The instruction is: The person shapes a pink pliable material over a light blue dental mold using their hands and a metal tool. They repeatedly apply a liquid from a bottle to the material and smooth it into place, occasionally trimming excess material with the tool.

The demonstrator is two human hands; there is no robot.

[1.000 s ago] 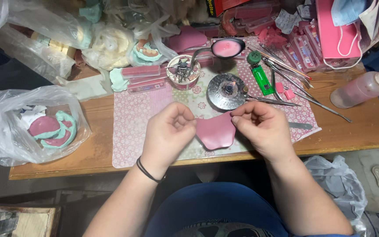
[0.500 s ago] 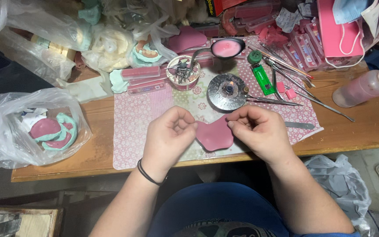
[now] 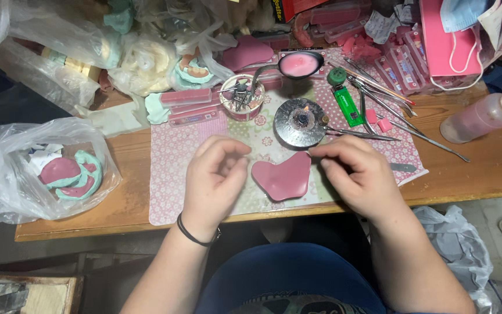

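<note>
A pink wax sheet (image 3: 283, 177), already heart-shaped, lies on the counter mat (image 3: 172, 168) between both hands, at 6 o'clock from the burner (image 3: 300, 122). Left hand (image 3: 213, 180) holds nothing, fingers loosely curled; right hand (image 3: 358, 174) pinches near the sheet's upper corner, contact unclear, so shaping seems unfinished.

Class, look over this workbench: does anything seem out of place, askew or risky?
Yes. A small burner is lit among clutter, with a green lighter right beside it and the right hand close below. The pink wax sheet looks bent out of shape.
</note>
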